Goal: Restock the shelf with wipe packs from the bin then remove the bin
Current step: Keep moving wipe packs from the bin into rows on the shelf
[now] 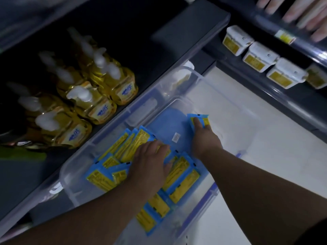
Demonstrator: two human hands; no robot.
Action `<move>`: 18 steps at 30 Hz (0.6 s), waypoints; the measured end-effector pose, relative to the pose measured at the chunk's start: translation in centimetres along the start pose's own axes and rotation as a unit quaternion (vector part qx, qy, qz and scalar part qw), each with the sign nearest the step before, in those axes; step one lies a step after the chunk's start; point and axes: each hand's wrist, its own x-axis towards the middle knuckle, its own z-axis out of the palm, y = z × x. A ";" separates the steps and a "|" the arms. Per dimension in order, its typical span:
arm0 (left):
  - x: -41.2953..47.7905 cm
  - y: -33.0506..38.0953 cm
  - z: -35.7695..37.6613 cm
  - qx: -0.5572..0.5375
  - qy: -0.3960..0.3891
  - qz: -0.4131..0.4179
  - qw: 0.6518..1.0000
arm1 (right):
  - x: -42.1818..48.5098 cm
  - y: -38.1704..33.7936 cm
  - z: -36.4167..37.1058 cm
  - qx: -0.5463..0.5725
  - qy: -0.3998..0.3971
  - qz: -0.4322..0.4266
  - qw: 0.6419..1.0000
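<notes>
Pale smooth floor (276,156) runs between two dark shelf units. A clear plastic bin (138,112) sits directly on it, its long side tight along the front edge of the lower shelf (185,29) at left. That shelf has a dark deck and a grey front lip. It carries yellow pump bottles (99,106) standing in close rows, white pump heads up; the back of the deck is in shadow and blurred. Right-hand shelf (284,103): dark, glossy front rail, a row of white packs (259,56) with yellow faces, side by side, the last one cut off by the frame edge
</notes>
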 end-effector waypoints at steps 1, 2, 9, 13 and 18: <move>0.1 0.1 0.6 -0.007 -0.002 0.004 1.000 | -0.2 0.3 -0.7 -0.002 0.004 -0.018 1.000; 0.1 0.3 1.0 -0.011 -0.007 0.008 1.000 | -0.5 0.6 -1.4 -0.004 0.009 -0.033 0.999; 2.4 3.5 3.3 0.019 -0.188 0.034 0.981 | -2.7 1.6 -3.8 0.050 -0.007 -0.085 0.995; 3.0 3.9 4.3 0.028 -0.210 0.039 0.977 | -3.0 2.0 -4.3 0.063 -0.009 -0.104 0.993; 2.8 3.7 2.5 -0.111 -0.135 -0.027 0.984 | -3.8 1.8 -5.2 0.069 0.009 -0.128 0.989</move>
